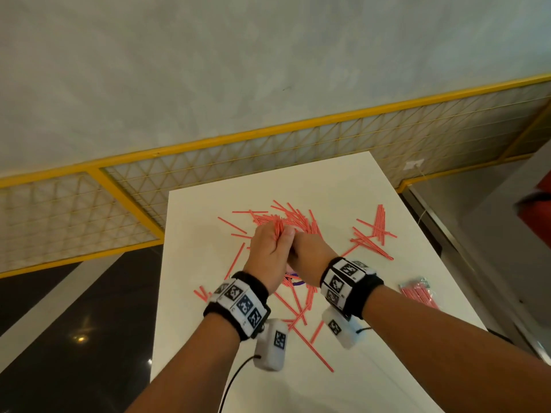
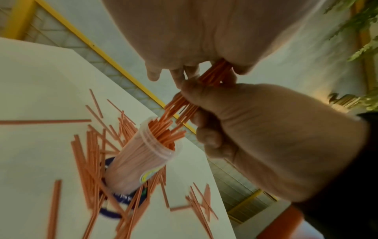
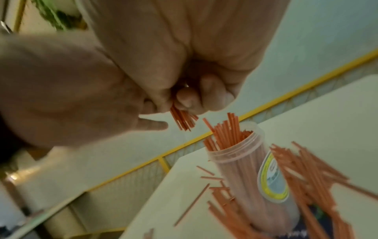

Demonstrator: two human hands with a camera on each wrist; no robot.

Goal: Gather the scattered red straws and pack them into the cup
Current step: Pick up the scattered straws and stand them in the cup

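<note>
Gripping one bundle of thin red straws (image 2: pixel 212 76), left hand (image 1: pixel 268 248) and right hand (image 1: pixel 310 251) curl fingers (image 2: pixel 208 139) around it above the clear, straw-filled cup (image 2: pixel 143 155) on the white counter (image 1: pixel 328 180).

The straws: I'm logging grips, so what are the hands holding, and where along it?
Both hands hold one bundle of red straws: the left hand near its upper end, the right hand lower down, above the cup.
</note>
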